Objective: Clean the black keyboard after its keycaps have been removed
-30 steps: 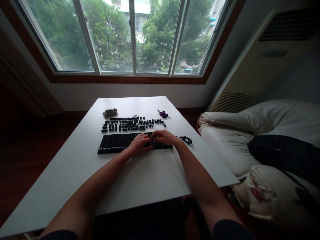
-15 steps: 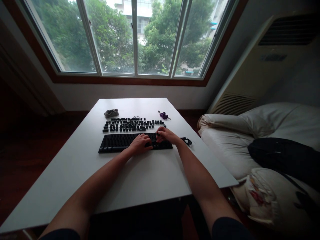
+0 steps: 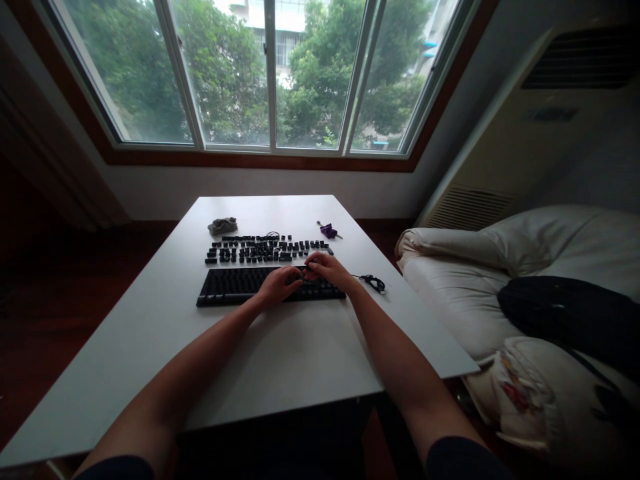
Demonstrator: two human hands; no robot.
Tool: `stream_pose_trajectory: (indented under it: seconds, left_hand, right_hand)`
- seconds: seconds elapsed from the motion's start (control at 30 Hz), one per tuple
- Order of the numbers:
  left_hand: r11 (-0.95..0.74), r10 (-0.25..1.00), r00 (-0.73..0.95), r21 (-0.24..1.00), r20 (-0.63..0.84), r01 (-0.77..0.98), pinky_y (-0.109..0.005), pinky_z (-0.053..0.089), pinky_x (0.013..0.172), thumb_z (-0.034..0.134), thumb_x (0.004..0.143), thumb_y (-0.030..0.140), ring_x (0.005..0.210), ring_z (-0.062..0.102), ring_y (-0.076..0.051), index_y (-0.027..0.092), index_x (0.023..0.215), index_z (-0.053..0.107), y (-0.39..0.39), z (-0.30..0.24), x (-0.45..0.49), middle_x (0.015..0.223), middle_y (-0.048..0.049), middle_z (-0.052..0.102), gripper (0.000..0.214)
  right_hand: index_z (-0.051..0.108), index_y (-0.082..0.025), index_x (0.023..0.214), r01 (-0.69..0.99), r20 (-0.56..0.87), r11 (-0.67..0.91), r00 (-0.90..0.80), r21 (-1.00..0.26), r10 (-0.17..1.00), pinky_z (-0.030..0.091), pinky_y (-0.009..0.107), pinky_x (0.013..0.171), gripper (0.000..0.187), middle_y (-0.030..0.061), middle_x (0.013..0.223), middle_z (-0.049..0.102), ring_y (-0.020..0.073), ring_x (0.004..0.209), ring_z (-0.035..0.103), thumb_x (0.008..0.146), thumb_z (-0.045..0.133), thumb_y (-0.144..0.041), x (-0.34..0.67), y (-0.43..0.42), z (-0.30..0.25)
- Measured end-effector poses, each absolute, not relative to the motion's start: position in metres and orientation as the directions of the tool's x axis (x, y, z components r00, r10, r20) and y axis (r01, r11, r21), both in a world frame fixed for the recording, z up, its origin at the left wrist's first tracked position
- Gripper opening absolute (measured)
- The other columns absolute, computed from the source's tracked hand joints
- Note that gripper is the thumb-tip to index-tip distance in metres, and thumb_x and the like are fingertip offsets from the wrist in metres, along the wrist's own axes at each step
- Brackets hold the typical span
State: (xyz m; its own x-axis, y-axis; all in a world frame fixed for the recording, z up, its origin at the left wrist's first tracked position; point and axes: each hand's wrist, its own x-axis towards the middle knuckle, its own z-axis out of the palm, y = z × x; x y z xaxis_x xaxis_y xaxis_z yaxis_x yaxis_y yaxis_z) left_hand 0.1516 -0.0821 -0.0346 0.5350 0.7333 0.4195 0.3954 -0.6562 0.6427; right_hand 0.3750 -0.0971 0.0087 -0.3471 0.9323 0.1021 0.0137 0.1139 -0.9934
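A black computer keyboard (image 3: 235, 283) lies on the white table, its right half partly covered by my hands. Over its middle right, my left hand (image 3: 280, 285) has its fingers curled together; what they hold, if anything, is hidden. My right hand (image 3: 326, 268) meets it fingertip to fingertip just above the keys. Its fingers pinch a small black piece, too small and dark to name surely. Behind the keyboard, loose black keycaps (image 3: 260, 253) stand in several rows.
A grey crumpled cloth (image 3: 223, 226) lies at the back left of the table (image 3: 280, 360). At the back right is a purple item with a stick (image 3: 329, 231). A coiled black cable (image 3: 373, 283) rests right of the keyboard. A pale sofa (image 3: 450, 287) with a dark bag (image 3: 565, 320) stands at right.
My right hand has moved left and slightly inward, bringing its fingertips to those of my left hand. My left hand has drawn its fingers in a little, lifting off the keys.
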Motion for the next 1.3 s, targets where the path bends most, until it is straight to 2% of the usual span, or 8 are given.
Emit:
stream_pose_trajectory:
  seconds: [0.2,0.5,0.63,0.8,0.93,1.1,1.2,1.3]
  left_hand:
    - [-0.534,0.778,0.520,0.808,0.353,0.251,-0.030,0.050,0.076,0.064,0.091,0.044,0.082,0.064,-0.018,0.017,0.107,0.073,-0.072,-0.038,0.150,0.094,-0.0056,0.074,0.033]
    - [-0.487,0.765,0.532,0.867,0.363,0.109,-0.034,0.049,0.094,0.055,0.095,0.053,0.096,0.064,-0.020,0.019,0.105,0.070,-0.063,-0.039,0.147,0.102,-0.0059,0.072,0.038]
    - [-0.442,0.810,0.474,0.891,0.345,0.106,-0.032,0.051,0.087,0.058,0.092,0.056,0.091,0.063,-0.019,0.019,0.103,0.070,-0.060,-0.042,0.146,0.098,-0.0051,0.070,0.040]
    - [-0.348,0.836,0.449,0.937,0.315,-0.010,-0.028,0.050,0.079,0.060,0.091,0.056,0.088,0.063,-0.018,0.019,0.120,0.064,-0.061,-0.043,0.148,0.101,-0.0057,0.070,0.047]
    - [-0.352,0.824,0.459,0.935,0.333,-0.048,-0.027,0.049,0.077,0.061,0.092,0.050,0.084,0.061,-0.015,0.019,0.128,0.058,-0.065,-0.041,0.151,0.095,-0.0037,0.067,0.047]
    - [-0.417,0.807,0.461,0.909,0.369,0.002,-0.029,0.050,0.080,0.056,0.095,0.046,0.089,0.063,-0.017,0.020,0.123,0.059,-0.067,-0.041,0.154,0.098,-0.0048,0.068,0.039]
    - [-0.460,0.792,0.476,0.886,0.382,0.055,-0.029,0.050,0.079,0.060,0.092,0.041,0.088,0.063,-0.018,0.019,0.118,0.063,-0.066,-0.045,0.153,0.098,-0.0051,0.069,0.034]
    - [-0.510,0.772,0.504,0.851,0.388,0.126,-0.029,0.049,0.080,0.063,0.090,0.035,0.086,0.064,-0.017,0.020,0.120,0.064,-0.066,-0.048,0.152,0.096,-0.0037,0.070,0.034]
  right_hand:
    - [0.061,-0.019,0.102,-0.009,0.156,0.164,-0.364,-0.986,0.918,0.058,0.025,0.066,0.028,0.0040,0.088,0.075,0.0169,0.078,0.074,0.087,0.070,-0.040,0.375,-0.096,0.005]
    - [0.060,-0.020,0.104,-0.067,0.185,0.174,-0.244,-0.982,0.952,0.061,0.028,0.069,0.032,0.0034,0.088,0.074,0.0184,0.082,0.074,0.086,0.070,-0.045,0.362,-0.098,0.005]
    - [0.059,-0.021,0.101,-0.105,0.178,0.162,-0.164,-0.981,0.970,0.062,0.029,0.070,0.032,0.0020,0.085,0.072,0.0185,0.083,0.074,0.084,0.071,-0.046,0.353,-0.096,0.000]
    - [0.058,-0.022,0.099,-0.145,0.198,0.185,-0.076,-0.972,0.977,0.062,0.028,0.067,0.028,-0.0001,0.083,0.070,0.0169,0.078,0.073,0.085,0.070,-0.042,0.344,-0.093,-0.006]
    - [0.056,-0.021,0.099,-0.176,0.090,0.085,-0.019,-0.981,0.996,0.061,0.027,0.062,0.023,0.0006,0.082,0.071,0.0155,0.071,0.072,0.088,0.068,-0.037,0.342,-0.091,-0.010]
    - [0.054,-0.020,0.098,-0.250,-0.068,-0.058,0.031,-0.966,0.997,0.061,0.025,0.059,0.009,0.0019,0.079,0.072,0.0142,0.063,0.071,0.093,0.061,-0.023,0.343,-0.087,-0.012]
    - [0.053,-0.020,0.096,-0.273,-0.106,-0.090,0.044,-0.958,0.993,0.062,0.026,0.057,0.010,0.0019,0.077,0.071,0.0147,0.060,0.070,0.093,0.062,-0.023,0.344,-0.084,-0.014]
    - [0.052,-0.021,0.095,-0.268,-0.121,-0.100,0.065,-0.958,0.991,0.062,0.027,0.056,0.013,0.0017,0.075,0.070,0.0155,0.059,0.070,0.092,0.065,-0.024,0.346,-0.083,-0.015]
